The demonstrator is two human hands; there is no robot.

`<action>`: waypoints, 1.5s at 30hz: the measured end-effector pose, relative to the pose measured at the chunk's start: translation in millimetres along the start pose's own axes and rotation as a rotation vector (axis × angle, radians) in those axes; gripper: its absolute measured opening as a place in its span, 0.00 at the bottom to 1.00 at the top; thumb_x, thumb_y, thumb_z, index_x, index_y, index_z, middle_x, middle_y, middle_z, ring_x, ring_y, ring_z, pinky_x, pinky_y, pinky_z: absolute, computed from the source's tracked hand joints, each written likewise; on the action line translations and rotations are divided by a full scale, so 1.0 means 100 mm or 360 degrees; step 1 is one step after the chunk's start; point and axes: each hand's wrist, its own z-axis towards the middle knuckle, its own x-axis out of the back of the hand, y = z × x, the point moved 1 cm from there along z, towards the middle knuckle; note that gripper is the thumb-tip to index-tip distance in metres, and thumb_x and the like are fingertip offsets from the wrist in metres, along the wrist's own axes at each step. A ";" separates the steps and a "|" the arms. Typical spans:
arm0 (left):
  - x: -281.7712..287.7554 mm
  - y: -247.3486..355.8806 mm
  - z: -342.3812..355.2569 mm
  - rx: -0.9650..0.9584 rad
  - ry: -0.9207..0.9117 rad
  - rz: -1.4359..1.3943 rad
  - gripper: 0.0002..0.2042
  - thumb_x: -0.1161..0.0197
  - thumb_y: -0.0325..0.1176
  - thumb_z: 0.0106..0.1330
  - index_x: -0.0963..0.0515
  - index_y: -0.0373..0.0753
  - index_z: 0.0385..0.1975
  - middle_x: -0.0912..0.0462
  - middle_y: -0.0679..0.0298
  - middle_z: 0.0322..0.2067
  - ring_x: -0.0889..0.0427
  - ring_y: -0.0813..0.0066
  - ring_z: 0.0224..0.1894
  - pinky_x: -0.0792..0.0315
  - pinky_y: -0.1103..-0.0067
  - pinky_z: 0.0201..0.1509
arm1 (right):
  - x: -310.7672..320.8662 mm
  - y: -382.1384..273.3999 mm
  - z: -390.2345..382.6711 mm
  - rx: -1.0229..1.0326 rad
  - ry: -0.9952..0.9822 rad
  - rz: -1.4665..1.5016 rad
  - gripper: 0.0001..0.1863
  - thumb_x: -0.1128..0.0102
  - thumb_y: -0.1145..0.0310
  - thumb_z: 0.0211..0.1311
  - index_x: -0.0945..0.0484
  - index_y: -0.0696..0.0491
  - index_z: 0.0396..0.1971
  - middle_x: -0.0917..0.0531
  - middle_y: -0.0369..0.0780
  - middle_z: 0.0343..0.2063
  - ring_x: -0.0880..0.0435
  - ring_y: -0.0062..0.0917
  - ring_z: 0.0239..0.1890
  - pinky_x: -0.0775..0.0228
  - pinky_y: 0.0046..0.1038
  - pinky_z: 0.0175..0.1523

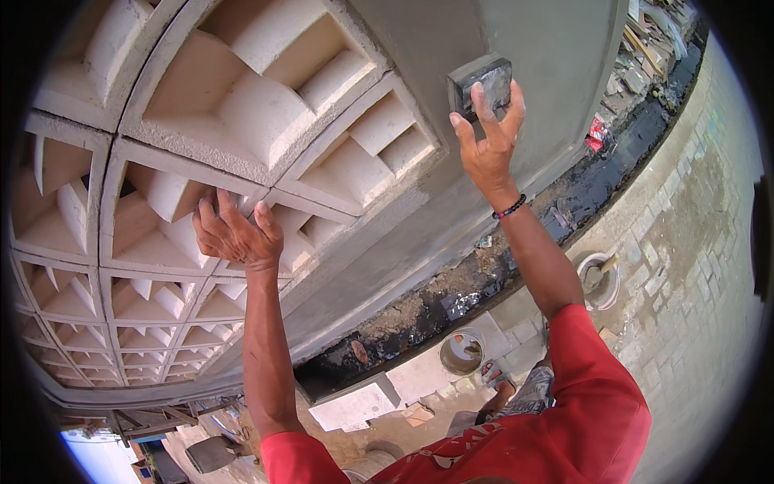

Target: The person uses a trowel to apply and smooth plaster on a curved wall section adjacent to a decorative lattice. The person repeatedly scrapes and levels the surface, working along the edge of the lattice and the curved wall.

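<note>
My right hand (489,153), with a beaded bracelet at the wrist, grips a small rectangular dark-grey rubbing block (462,89) by its back, thumb and fingers spread across it. The block is held against the smooth grey plastered wall (548,48); whether it is foam or wood I cannot tell. Lower and to the left, my left hand (242,232) has its fingers bent over the rim of a cream ventilation block (161,222), thumb apart. These patterned blocks form a grid left of the plaster.
Below the wall runs a dark wet drainage ditch (597,189) with rubble along it. A bucket (462,352) and a white pail (598,281) with a tool in it stand beyond it. Pale slabs (355,406) lie at its edge. Debris (645,56) is heaped upper right.
</note>
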 end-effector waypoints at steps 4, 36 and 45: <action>0.01 0.03 0.02 0.0003 0.0005 -0.0009 0.31 0.60 0.59 0.70 0.29 0.37 0.56 0.32 0.51 0.56 0.37 0.52 0.59 0.50 0.60 0.61 | -0.06 -0.10 -0.04 0.0023 0.0058 -0.0050 0.32 0.29 0.68 0.51 0.25 0.35 0.59 0.44 0.59 0.62 0.42 0.52 0.63 0.47 0.49 0.65; -0.02 -0.01 -0.02 0.0004 0.0059 0.0010 0.29 0.56 0.58 0.67 0.27 0.39 0.54 0.31 0.52 0.53 0.37 0.53 0.59 0.50 0.62 0.60 | 0.00 -0.13 0.11 0.0118 -0.0023 -0.0070 0.29 0.31 0.70 0.52 0.23 0.35 0.56 0.47 0.56 0.64 0.45 0.53 0.65 0.48 0.50 0.66; -0.02 0.01 0.00 -0.0017 0.0010 0.0012 0.29 0.52 0.57 0.66 0.26 0.38 0.54 0.31 0.51 0.53 0.36 0.52 0.58 0.49 0.63 0.60 | 0.07 0.07 0.16 0.0253 -0.0116 -0.0039 0.31 0.29 0.69 0.51 0.24 0.33 0.58 0.43 0.56 0.64 0.44 0.50 0.66 0.48 0.49 0.66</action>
